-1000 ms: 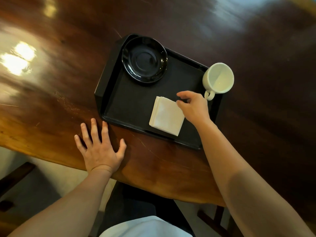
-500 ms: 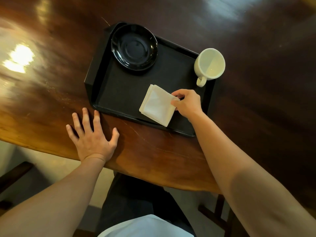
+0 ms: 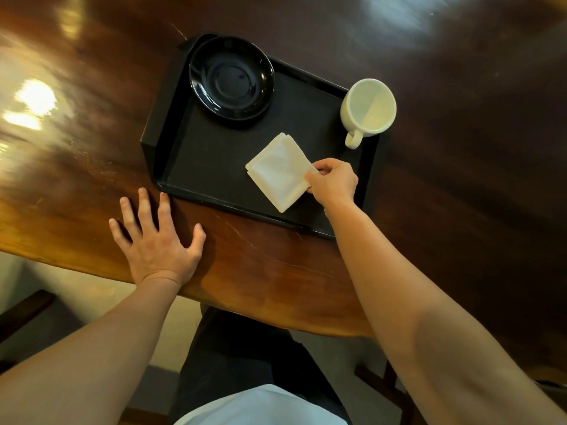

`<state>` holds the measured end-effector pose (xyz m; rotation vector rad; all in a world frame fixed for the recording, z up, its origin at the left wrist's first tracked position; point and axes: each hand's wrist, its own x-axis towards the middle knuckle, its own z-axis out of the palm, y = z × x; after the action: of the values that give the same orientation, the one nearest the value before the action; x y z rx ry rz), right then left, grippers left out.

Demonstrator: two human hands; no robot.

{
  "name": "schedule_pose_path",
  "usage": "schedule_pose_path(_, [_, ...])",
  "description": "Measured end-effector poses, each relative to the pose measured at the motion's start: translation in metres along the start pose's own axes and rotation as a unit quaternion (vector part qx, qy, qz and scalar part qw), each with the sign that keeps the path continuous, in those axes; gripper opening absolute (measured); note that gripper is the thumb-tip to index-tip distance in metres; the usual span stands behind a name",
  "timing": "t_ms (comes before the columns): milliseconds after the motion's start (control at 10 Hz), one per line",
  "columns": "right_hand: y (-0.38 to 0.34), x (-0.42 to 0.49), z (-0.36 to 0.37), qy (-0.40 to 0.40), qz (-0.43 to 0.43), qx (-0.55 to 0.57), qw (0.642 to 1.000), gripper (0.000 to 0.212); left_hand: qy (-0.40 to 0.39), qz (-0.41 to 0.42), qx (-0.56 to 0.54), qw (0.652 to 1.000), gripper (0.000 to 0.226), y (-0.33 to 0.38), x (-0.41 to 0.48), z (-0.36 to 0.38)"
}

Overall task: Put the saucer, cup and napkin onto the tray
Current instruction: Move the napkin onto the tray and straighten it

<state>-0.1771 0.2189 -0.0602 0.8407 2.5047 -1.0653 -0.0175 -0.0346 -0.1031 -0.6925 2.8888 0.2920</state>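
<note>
My right hand [image 3: 333, 180] pinches the near right corner of the napkin [image 3: 280, 173], thumb on top and fingers curled beneath its edge, so I can steer the folded square without crumpling it. The napkin lies flat on the floor of the tray [image 3: 214, 167], turned like a diamond, in the open middle stretch toward the near rim. I keep hold of just the corner because that is all the grip a thin fold of cloth or paper needs (a fuller grab would only bunch it).

My left hand [image 3: 158, 240] lies flat and spread wide on the table [image 3: 76, 167], holding nothing, its fingertips just short of the tray's near left corner. I judge it is there to steady me as I lean, and it is handy to stop the tray sliding.

The saucer [image 3: 231, 78] sits in the far left corner of the tray, well apart from the napkin. The cup [image 3: 368, 107] stands upright and empty at the far right corner, its handle pointing back toward me; from this angle I cannot tell whether its base rests fully inside the rim or partly on it.

All three things look to be on the tray, so what remains, I think, is letting go of the napkin, and perhaps nudging the cup inward.
</note>
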Motion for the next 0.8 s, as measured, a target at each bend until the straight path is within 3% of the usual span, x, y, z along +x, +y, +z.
schedule_pose_path(200, [0.014, -0.01, 0.0, 0.03, 0.029, 0.052, 0.998, 0.012, 0.007, 0.0, -0.003, 1.0, 0.085, 0.0, 0.0, 0.001])
schedule_pose_path(500, [0.038, -0.031, 0.0, 0.009, -0.012, 0.045, 0.999, 0.032, 0.007, -0.003, -0.005, 1.0, 0.085, 0.002, -0.001, 0.001])
schedule_pose_path(800, [0.038, -0.035, -0.003, -0.002, -0.016, 0.048, 0.999, 0.029, 0.004, -0.002, 0.001, 1.0, 0.084, 0.001, -0.002, 0.002])
